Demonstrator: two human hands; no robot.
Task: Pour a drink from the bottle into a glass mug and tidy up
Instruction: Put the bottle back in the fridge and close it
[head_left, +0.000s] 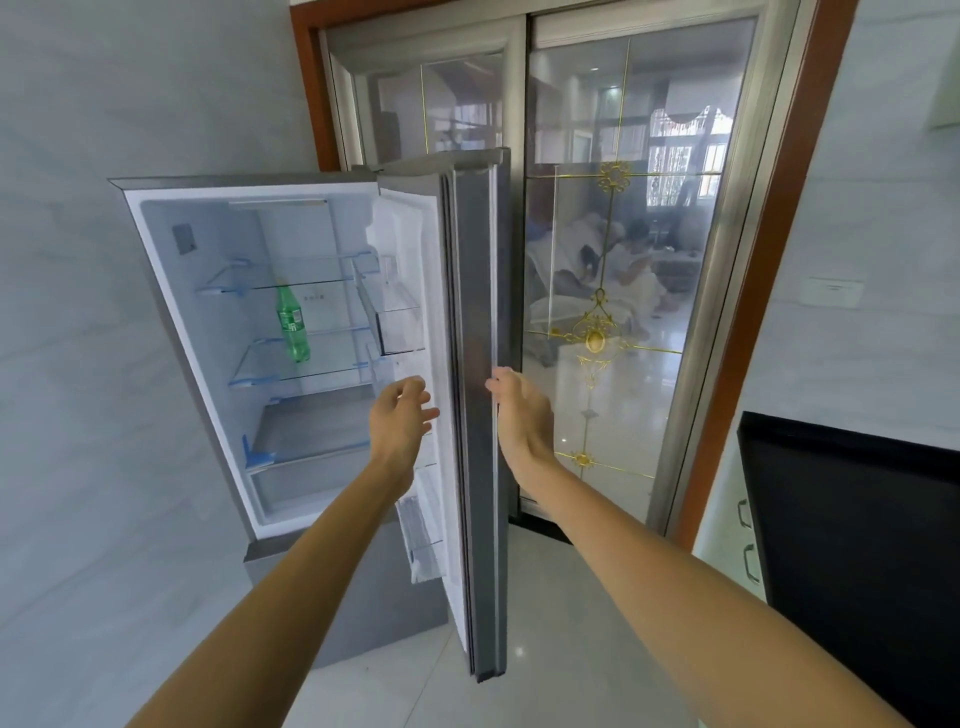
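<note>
Glass doors (623, 260): you are facing a pair of wood-framed panes with gold ornament, standing behind and to the right of the fridge.
Fridge (208, 395): it is standing open against the pale wall on your left, showing its white inside and glass shelves.
Fridge door (475, 415): it is swinging out towards you, edge-on, and is standing between your two hands.
Counter (857, 545): a dark top is running along the right edge.
Left hand (402, 415): you are holding it out in front of the door's inner lining, fingers loosely spread and gripping nothing.
Right hand (519, 410): you are reaching it to the door's outer side, thumb touching the edge. Whether the fingers are curling round the edge, you cannot tell from here.
Bottle (292, 325): the green bottle is standing upright on a middle shelf (332, 358), deep inside the fridge. It is sitting up and to the left of your left hand, well apart from both hands, with the door lying between it and your right hand.
</note>
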